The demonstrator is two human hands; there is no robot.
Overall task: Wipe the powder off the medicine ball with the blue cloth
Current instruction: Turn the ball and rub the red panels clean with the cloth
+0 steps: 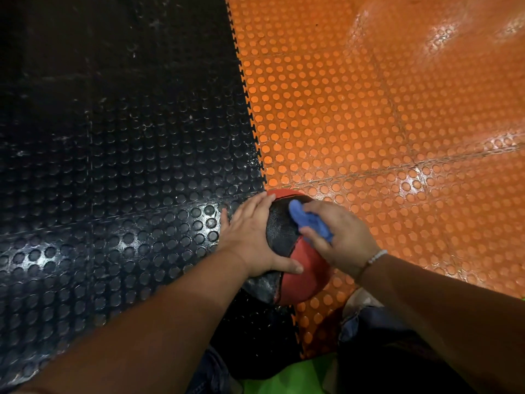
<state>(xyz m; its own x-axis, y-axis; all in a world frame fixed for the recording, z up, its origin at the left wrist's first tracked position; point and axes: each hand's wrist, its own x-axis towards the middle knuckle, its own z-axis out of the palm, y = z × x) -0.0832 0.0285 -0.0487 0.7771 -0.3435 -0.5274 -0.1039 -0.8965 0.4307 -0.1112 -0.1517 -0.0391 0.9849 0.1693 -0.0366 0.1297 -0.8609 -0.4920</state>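
Floor: 2 studded mat sections meet along an interlocking seam, a black mat (113, 137) on the left and an orange mat (369, 109) on the right. A green mat (298, 376) shows at the near edge of the floor.

Item under work: 1 medicine ball (281, 226), red and black panels, resting on the floor directly over the black/orange seam, toward the near edge and just ahead of the person's jeans-clad knee (366, 319). A greyish-white powder film (264, 285) is visible on the ball's lower black panel, on the near-left side.

Left hand (252, 237): laid against the ball's left side. The fingers (264, 200) are extended and spread, flat on the surface, reaching the ball's far edge; the thumb lies across the near red panel. Nothing is gripped.

Right hand (343, 237): on the ball's upper right side, fingers (318, 207) curled round a bunched blue cloth (306, 220). The cloth protrudes from between fingers and thumb and touches the black panel near the top of the ball. A white beaded bracelet (376, 257) sits on this wrist.

The 2 hands are near each other, with the black panel exposed between them.
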